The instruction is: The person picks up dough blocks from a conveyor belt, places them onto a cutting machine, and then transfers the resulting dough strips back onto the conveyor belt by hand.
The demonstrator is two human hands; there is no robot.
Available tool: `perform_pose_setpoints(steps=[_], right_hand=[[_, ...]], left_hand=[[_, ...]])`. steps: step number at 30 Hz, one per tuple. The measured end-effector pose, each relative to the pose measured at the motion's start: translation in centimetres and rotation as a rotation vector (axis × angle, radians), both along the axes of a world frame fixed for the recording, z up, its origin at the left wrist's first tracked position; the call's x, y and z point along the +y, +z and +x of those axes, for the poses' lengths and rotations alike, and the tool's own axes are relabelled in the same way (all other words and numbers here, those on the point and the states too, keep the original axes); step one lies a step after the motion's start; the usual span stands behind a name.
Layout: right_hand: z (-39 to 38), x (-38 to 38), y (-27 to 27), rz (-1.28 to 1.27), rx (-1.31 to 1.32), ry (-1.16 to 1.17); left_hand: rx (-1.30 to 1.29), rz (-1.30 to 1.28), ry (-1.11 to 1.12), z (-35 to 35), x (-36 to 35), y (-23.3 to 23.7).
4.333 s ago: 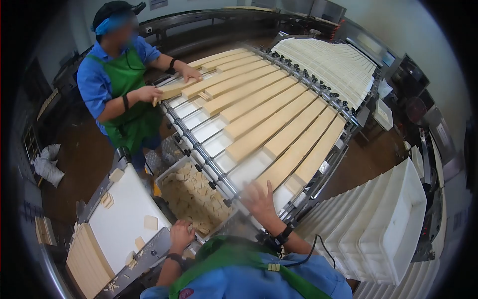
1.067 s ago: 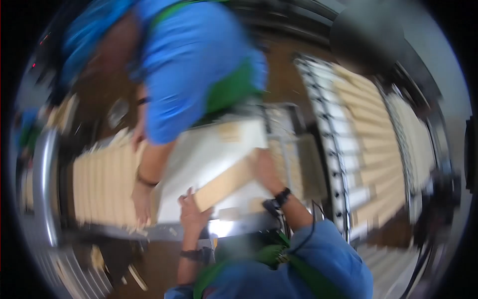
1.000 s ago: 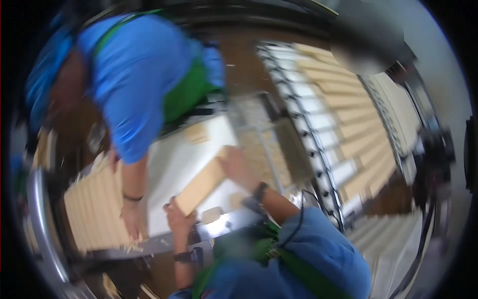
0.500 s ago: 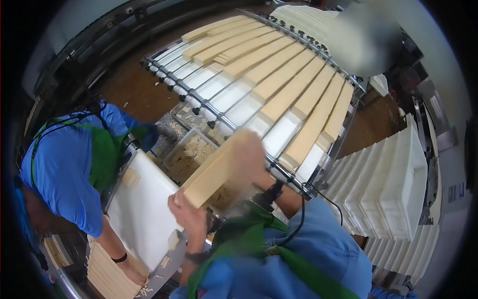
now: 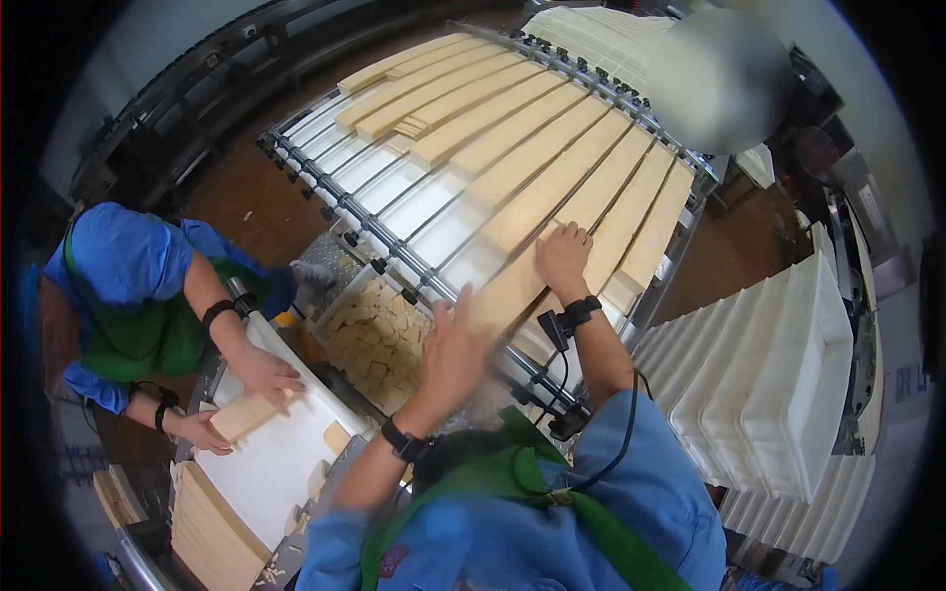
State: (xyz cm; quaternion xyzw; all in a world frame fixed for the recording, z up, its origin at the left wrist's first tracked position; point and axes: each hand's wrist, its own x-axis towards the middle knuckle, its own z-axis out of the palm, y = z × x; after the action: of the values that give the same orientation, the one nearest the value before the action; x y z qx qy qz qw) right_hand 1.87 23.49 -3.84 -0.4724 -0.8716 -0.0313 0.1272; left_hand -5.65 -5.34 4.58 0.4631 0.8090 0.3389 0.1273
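Fingers spread, a worker's blurred left hand is at the near end of a pale stack on a railed rack; the right hand, fingers bent, lies over its farther part, grip unclear. A co-worker's hands hold a slab over a white belt. Beyond, more stacks line the rack.

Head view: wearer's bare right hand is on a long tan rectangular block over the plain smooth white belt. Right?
Wrong place: not over the plain smooth white belt. The head view shows the wearer's bare right hand on a long tan rectangular block over the white, metal-rodded lanes.
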Motion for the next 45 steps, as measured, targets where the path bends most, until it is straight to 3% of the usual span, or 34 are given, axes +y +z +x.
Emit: perform_pose_setpoints(steps=[2, 4, 8, 11, 21, 24, 26, 30, 32, 38, 42, 45], right_hand=[[0.0, -1.2, 0.8, 0.029, -0.006, -0.039], [1.2, -3.9, 0.3, 0.211, 0.195, 0.127], [3.8, -11.5, 0.2, -0.236, 0.472, 0.500], [4.9, -16.7, 1.4, -0.305, 0.499, 0.637], [3.9, -17.4, 1.5, -0.234, 0.440, 0.478], [3.8, -17.8, 1.4, -0.152, 0.459, 0.451], [3.9, -18.2, 2.1, -0.144, 0.430, 0.402], [3.8, -18.7, 3.7, -0.129, 0.374, 0.399], [3.2, -18.7, 3.9, -0.123, 0.315, 0.361], [1.6, -18.0, 3.6, -0.332, 0.369, 0.230], [1.7, -18.6, 3.4, -0.333, 0.390, 0.251], [2.0, -19.9, 2.8, -0.195, 0.375, 0.299]], left_hand=[[-0.141, 0.051, -0.051, -0.3, 1.5, -1.1], [-0.088, 0.083, -0.017, 0.0, 1.8, -2.5], [-0.105, 0.109, -0.002, 0.5, 1.1, -2.1], [-0.151, 0.177, -0.034, 0.0, 0.5, -3.2], [-0.164, 0.276, -0.165, -1.5, -0.8, -5.6], [-0.161, 0.327, 0.019, -1.7, -2.3, -7.5], [-0.168, 0.401, 0.322, -1.6, -3.8, -8.2], [-0.275, 0.292, 0.491, -3.2, -6.6, -12.1], [-0.270, 0.265, 0.505, -4.1, -8.1, -15.1], [-0.333, 0.176, 0.513, -3.0, -10.7, -16.8], [-0.349, 0.115, 0.502, -2.0, -12.1, -18.1], [-0.359, 0.105, 0.491, -1.7, -13.0, -18.3]])
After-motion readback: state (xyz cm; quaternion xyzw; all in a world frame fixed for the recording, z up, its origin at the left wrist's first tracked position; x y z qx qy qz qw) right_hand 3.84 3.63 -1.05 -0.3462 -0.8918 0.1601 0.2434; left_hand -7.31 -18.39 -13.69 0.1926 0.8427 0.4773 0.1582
